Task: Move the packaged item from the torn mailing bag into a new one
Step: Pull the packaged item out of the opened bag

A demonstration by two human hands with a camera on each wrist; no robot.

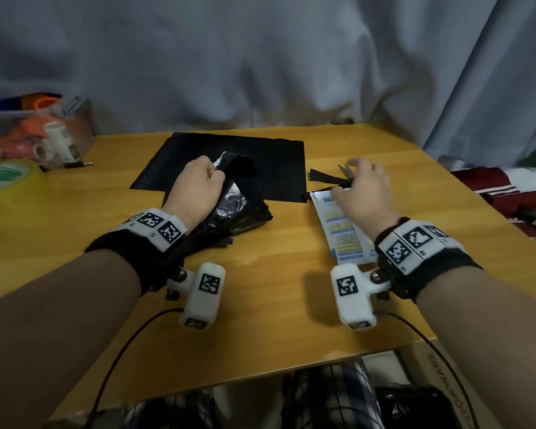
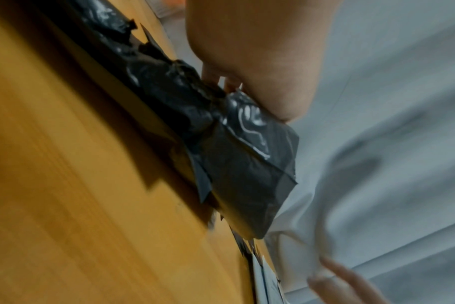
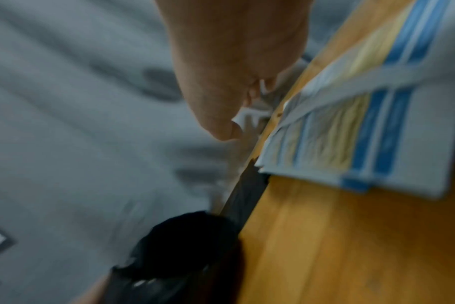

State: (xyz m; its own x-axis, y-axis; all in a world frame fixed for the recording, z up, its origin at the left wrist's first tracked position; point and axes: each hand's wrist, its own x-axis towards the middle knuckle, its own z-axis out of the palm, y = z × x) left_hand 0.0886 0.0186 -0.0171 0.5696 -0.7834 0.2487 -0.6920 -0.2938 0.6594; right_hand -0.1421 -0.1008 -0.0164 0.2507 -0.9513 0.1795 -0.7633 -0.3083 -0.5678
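My left hand grips the crumpled torn black mailing bag in a fist and lifts its top end off the wooden table. The left wrist view shows that hand clenched on the bag. A flat new black bag lies behind it. The packaged item, white with blue and yellow print, lies on the table at the right. My right hand hovers over its far end with fingers loosely spread, holding nothing. In the right wrist view the hand is beside the item.
A torn black strip and a small metal tool lie just beyond my right hand. A clear box of clutter, a pen and a green roll sit at the back left. A grey cloth hangs behind the table.
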